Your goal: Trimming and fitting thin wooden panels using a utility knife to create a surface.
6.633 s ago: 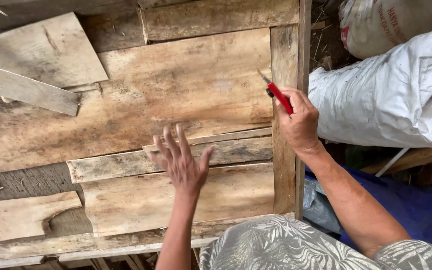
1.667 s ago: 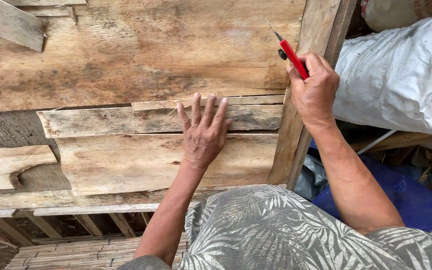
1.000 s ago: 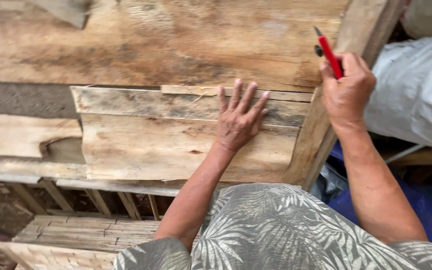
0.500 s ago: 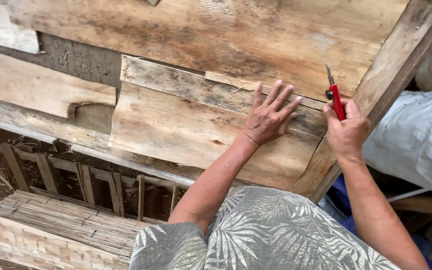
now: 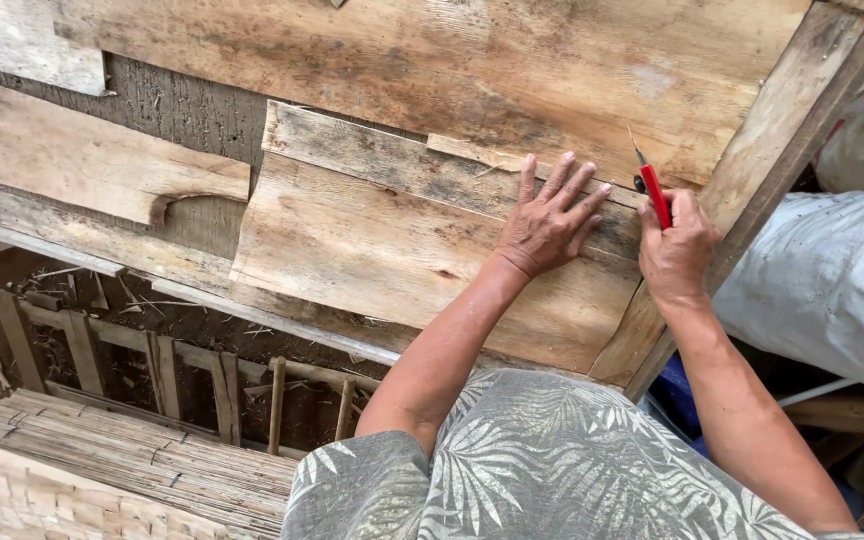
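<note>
My left hand [image 5: 550,218] lies flat, fingers spread, on a weathered wooden plank [image 5: 392,250] set among other rough boards. My right hand [image 5: 676,252] is closed around a red-handled cutter [image 5: 654,190], its thin blade tip pointing up near the plank's right end, beside a long wooden beam [image 5: 752,170]. The two hands are about a hand's width apart. My leaf-patterned clothing [image 5: 552,470] fills the bottom of the view.
A wide stained board [image 5: 432,60] lies above the plank. Another notched board [image 5: 82,160] is at the left. A white sack [image 5: 832,280] lies at the right. Below left are wooden slats [image 5: 182,370] and woven bamboo matting [image 5: 72,460] over dirt.
The view has swung left and tilted, bringing the slats and matting below into sight. My left hand stays flat on the plank; my right hand with the cutter has come down closer to it.
</note>
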